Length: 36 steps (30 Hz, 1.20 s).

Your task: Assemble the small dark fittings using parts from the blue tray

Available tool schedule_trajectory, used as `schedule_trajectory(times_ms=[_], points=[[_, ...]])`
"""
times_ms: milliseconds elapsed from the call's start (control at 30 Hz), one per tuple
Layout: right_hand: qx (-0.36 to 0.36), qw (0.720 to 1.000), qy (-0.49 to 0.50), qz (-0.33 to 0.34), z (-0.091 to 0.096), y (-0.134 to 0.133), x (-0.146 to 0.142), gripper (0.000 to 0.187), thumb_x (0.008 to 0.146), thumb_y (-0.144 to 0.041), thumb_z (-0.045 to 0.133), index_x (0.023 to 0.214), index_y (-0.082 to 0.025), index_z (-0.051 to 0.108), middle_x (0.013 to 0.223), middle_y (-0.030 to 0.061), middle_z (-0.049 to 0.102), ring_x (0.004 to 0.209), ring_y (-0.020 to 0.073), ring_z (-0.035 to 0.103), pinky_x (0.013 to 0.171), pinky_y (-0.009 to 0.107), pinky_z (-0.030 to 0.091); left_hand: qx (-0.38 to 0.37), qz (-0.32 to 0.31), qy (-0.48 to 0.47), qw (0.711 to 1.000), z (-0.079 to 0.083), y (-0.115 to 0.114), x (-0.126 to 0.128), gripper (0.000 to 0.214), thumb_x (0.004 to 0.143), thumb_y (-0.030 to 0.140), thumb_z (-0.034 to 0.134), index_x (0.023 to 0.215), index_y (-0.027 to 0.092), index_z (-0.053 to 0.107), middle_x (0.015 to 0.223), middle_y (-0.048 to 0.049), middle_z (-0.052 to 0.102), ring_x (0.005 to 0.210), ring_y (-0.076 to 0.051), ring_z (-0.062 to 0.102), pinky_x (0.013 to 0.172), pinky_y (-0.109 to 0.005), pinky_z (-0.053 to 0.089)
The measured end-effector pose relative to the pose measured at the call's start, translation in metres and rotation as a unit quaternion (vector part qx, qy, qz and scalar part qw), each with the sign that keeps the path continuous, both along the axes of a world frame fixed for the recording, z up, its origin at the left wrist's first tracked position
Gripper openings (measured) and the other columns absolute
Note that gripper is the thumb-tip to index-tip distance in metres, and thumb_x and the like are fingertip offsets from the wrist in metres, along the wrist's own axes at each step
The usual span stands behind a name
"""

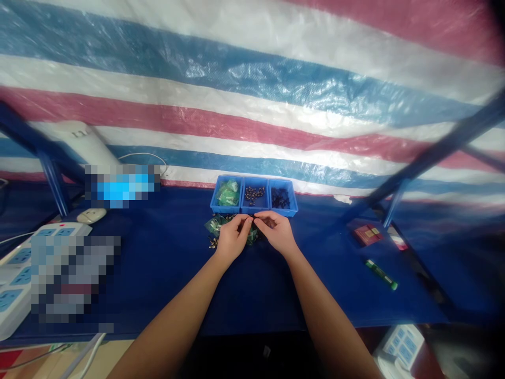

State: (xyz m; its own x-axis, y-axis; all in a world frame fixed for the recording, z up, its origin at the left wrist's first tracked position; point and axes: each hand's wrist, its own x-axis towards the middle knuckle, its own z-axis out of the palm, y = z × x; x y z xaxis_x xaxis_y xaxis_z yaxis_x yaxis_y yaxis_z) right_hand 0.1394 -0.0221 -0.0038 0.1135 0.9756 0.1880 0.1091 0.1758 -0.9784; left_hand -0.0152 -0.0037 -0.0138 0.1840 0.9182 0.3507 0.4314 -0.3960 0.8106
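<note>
My left hand (233, 234) and my right hand (276, 229) meet over the middle of the blue table, thumbs and forefingers pinched close together. Whatever lies between the fingertips is too small to make out. Under and beside them is a pile of green packets (214, 225) with small brass-coloured pieces (213, 242) at its left edge. Just beyond the hands stand three joined blue bins (255, 211). Green packets (229, 193) fill the left one, small metal pieces (254, 196) lie in the middle one, and small black pieces (280, 198) in the right one.
At the left lie a white power strip (74, 231) and a white mouse-shaped object (91, 216). A red box (366, 235) and a green tube-like packet (382, 275) lie on the right. Blue metal posts (430, 142) flank the table (158, 279); striped sheeting (236, 116) hangs behind. Another power strip (403, 345) sits lower right.
</note>
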Motion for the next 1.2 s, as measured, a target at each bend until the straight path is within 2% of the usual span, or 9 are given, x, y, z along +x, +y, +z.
schedule_trajectory(times_ms=[100, 300, 500, 700, 1000, 1200], points=[[0.003, 1.000, -0.004, -0.004, 0.0013, -0.0002, 0.0002, 0.021, 0.078, -0.034, 0.068, 0.092, -0.019, 0.073, 0.087, 0.0060, 0.073, 0.074, 0.0188, 0.067, 0.070, 0.032, 0.056, -0.008, -0.001, -0.002, 1.000, 0.0010, -0.0012, -0.0003, 0.025, 0.092, 0.040, 0.050, 0.091, 0.019, 0.064, 0.061, 0.0029, 0.062, 0.054, -0.011, 0.058, 0.056, -0.022, 0.042], [0.000, 1.000, -0.013, -0.005, 0.0030, -0.0006, 0.0006, 0.020, 0.079, -0.036, 0.067, 0.090, -0.020, 0.073, 0.088, 0.0060, 0.073, 0.076, 0.0191, 0.067, 0.071, 0.031, 0.056, 0.002, -0.012, -0.028, 1.000, 0.0010, -0.0023, 0.0002, 0.025, 0.091, 0.040, 0.052, 0.106, 0.020, 0.061, 0.065, 0.0026, 0.064, 0.055, -0.011, 0.059, 0.055, -0.022, 0.043], [-0.001, 1.000, -0.013, -0.002, 0.0008, 0.0001, -0.0005, 0.022, 0.078, -0.037, 0.068, 0.092, -0.019, 0.072, 0.087, 0.0059, 0.073, 0.075, 0.0188, 0.067, 0.070, 0.031, 0.056, -0.005, -0.007, -0.010, 1.000, 0.0014, -0.0008, -0.0004, 0.027, 0.093, 0.041, 0.048, 0.089, 0.019, 0.063, 0.061, 0.0024, 0.062, 0.053, -0.011, 0.058, 0.056, -0.022, 0.043], [0.006, 1.000, -0.011, -0.014, 0.0021, 0.0005, 0.0009, 0.021, 0.079, -0.036, 0.067, 0.089, -0.020, 0.072, 0.087, 0.0060, 0.073, 0.074, 0.0186, 0.067, 0.070, 0.031, 0.055, -0.010, -0.007, -0.021, 1.000, 0.0007, -0.0009, -0.0005, 0.025, 0.092, 0.040, 0.051, 0.105, 0.021, 0.061, 0.063, 0.0032, 0.063, 0.055, -0.011, 0.059, 0.056, -0.022, 0.043], [-0.001, 1.000, -0.011, -0.012, 0.0018, -0.0001, -0.0003, 0.023, 0.078, -0.037, 0.068, 0.092, -0.020, 0.073, 0.085, 0.0055, 0.073, 0.073, 0.0188, 0.067, 0.069, 0.031, 0.055, -0.008, -0.002, -0.010, 1.000, -0.0001, 0.0002, -0.0001, 0.025, 0.093, 0.041, 0.049, 0.092, 0.019, 0.061, 0.061, 0.0030, 0.061, 0.053, -0.011, 0.057, 0.056, -0.023, 0.042], [0.003, 1.000, -0.015, -0.015, -0.0004, 0.0008, 0.0013, 0.022, 0.080, -0.037, 0.066, 0.092, -0.020, 0.073, 0.086, 0.0056, 0.073, 0.073, 0.0186, 0.067, 0.070, 0.031, 0.055, -0.002, -0.009, -0.023, 1.000, 0.0008, -0.0008, -0.0002, 0.025, 0.092, 0.040, 0.051, 0.105, 0.021, 0.061, 0.063, 0.0033, 0.062, 0.055, -0.012, 0.058, 0.057, -0.023, 0.044]])
